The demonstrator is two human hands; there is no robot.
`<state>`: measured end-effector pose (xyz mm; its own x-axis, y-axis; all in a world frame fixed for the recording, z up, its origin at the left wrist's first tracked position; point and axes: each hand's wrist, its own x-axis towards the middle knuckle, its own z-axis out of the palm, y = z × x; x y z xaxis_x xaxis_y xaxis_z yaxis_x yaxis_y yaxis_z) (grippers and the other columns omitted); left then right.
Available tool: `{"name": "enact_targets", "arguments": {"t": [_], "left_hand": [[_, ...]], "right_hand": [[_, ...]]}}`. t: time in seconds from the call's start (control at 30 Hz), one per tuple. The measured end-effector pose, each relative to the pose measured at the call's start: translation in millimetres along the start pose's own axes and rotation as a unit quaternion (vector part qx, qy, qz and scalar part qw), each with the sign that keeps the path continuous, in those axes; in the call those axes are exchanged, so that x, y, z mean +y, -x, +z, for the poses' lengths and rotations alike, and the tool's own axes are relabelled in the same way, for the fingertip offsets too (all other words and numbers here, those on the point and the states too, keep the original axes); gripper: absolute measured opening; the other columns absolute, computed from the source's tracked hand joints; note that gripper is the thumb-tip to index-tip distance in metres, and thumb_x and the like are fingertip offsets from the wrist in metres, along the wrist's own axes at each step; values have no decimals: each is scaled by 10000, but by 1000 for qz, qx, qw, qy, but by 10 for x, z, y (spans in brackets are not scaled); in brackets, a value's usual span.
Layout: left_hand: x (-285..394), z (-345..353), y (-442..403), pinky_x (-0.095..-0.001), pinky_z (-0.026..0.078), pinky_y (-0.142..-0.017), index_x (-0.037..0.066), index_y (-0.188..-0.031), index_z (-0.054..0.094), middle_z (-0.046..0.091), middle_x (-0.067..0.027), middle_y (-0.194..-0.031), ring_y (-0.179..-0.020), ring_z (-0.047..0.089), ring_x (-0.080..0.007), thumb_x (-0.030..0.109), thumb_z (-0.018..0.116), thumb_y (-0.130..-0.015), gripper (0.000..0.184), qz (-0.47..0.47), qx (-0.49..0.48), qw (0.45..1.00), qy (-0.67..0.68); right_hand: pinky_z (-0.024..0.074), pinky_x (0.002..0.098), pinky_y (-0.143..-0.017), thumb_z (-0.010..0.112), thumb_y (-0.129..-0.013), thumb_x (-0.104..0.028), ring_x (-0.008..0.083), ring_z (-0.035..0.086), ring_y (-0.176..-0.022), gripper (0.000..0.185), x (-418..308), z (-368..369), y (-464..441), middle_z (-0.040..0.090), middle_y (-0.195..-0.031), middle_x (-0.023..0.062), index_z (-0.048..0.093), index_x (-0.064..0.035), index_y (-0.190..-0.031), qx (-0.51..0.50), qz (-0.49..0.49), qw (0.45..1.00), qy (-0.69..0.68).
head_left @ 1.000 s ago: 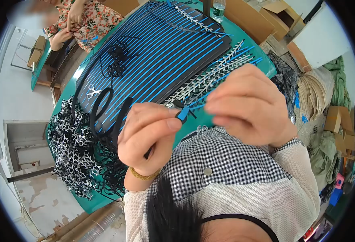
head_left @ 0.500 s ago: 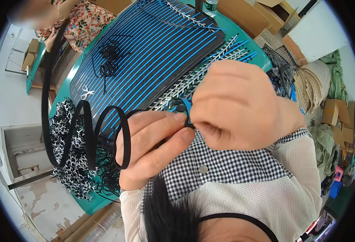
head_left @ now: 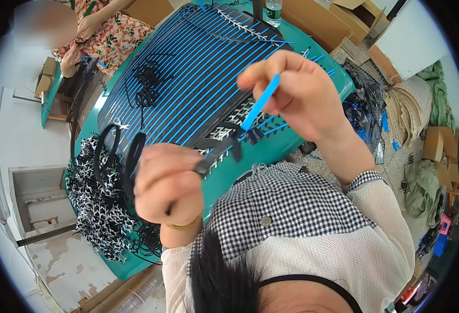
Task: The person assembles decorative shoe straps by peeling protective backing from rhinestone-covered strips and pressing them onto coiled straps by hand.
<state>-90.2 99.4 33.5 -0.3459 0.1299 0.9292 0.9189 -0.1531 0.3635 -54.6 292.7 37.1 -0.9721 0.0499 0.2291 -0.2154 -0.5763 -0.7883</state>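
Note:
My left hand (head_left: pixel 169 180) is closed in a fist around a flat black strap (head_left: pixel 211 154). Loose coils of black strap (head_left: pixel 134 151) hang behind that hand, toward the left. Up and to the right, my right hand (head_left: pixel 302 96) pinches a narrow blue strip (head_left: pixel 260 104) between thumb and finger. Its lower end meets the black strap in a blurred dark bunch between my hands; how the two are joined I cannot make out. Beneath them lie leaf-patterned trims (head_left: pixel 242 112), along the near edge of a black sheet (head_left: pixel 198 83) lined with blue strips.
The sheet rests on a green table (head_left: pixel 255 156). On it are scissors (head_left: pixel 121 126) and a black cord tangle (head_left: pixel 147 78). A black-and-white trim heap (head_left: pixel 101 198) fills the left corner. A water bottle (head_left: pixel 273 13) stands at the back; a co-worker's hands (head_left: pixel 81 44) are far left.
My hands have moved apart, the right one up, the left one down and left. The blue strip now stretches out of my right hand, and a length of black strap shows between the hands.

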Motion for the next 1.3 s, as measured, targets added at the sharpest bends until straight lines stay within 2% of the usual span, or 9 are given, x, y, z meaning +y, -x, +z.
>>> {"name": "enact_targets", "arguments": {"t": [0.13, 0.37, 0.47, 0.77, 0.97, 1.07, 1.13, 1.2, 1.3], "left_hand": [[-31, -131, -68, -202, 400, -453, 60, -808, 458, 543, -117, -737, -600, 508, -168, 58, 466, -834, 27, -86, 130, 987, 27], [66, -800, -579, -221, 427, -588, 31, -889, 533, 555, -123, -874, -784, 539, -192, 100, 436, -868, 121, -133, 163, 939, 271], [55, -761, -761, -245, 390, -567, -10, -795, 530, 534, -85, -753, -647, 471, -146, 63, 470, -840, 105, -104, 333, 935, 67], [-549, -1553, -550, -224, 408, -590, 14, -820, 515, 539, -78, -772, -635, 471, -144, 40, 510, -813, 27, -248, 280, 894, 246], [-1100, -1672, -274, -261, 451, -615, -20, -810, 493, 523, -94, -721, -637, 491, -172, 40, 494, -825, 62, -317, 280, 871, 248], [-1058, -1514, -307, -255, 446, -616, -17, -805, 489, 520, -89, -715, -656, 490, -174, 50, 508, -819, 71, -330, 271, 871, 244], [-905, -1265, -374, -235, 423, -611, -4, -781, 510, 532, -81, -754, -662, 474, -156, 17, 507, -815, 40, -322, 257, 881, 231], [-793, -1080, -467, -230, 419, -609, -7, -781, 517, 533, -80, -756, -667, 474, -156, 19, 509, -814, 44, -314, 256, 889, 211], [-690, -951, -549, -220, 410, -611, -12, -785, 528, 538, -80, -763, -694, 481, -159, 22, 513, -813, 46, -295, 226, 909, 188]], "right_hand": [[437, 246, -519, 435, -842, -175, 155, 573, -689, 162, -69, -334, -40, 595, -907, 123, 536, -52, -871, -118, 20, 965, -235], [438, 254, -603, 464, -832, -168, 144, 514, -730, 121, -31, -1515, 204, 492, -751, 33, 479, -49, -829, 93, 18, 994, -51], [444, 278, -650, 498, -813, -130, 173, 527, -733, 95, 56, -2331, 643, 529, -758, 56, 506, -36, -809, 262, 51, 963, -31], [473, 369, -827, 472, -785, -28, 284, 517, -884, 157, 268, -4085, 2879, 456, -942, 183, 405, 66, -891, 673, 18, 737, -53], [448, 428, -788, 428, -817, -203, 332, 489, -961, 386, 701, -4647, 4028, 455, -991, 182, 376, 58, -1097, 832, -105, 543, -55], [428, 346, -814, 496, -788, -297, 291, 497, -1000, 461, 685, -3931, 3402, 455, -1136, 141, 447, -17, -1151, 677, 353, 594, 254], [449, 348, -775, 549, -745, -313, 302, 540, -927, 443, 1008, -3856, 3254, 468, -1138, 145, 500, -84, -1121, 349, 529, 410, 657], [475, 378, -645, 591, -685, -238, 290, 564, -786, 228, 1149, -3414, 2823, 538, -935, 135, 599, -111, -874, 317, 377, 412, 767], [468, 343, -644, 551, -738, -222, 244, 563, -763, 147, 1302, -2641, 2073, 567, -828, 70, 614, -99, -787, 253, 105, 651, 708]]}}
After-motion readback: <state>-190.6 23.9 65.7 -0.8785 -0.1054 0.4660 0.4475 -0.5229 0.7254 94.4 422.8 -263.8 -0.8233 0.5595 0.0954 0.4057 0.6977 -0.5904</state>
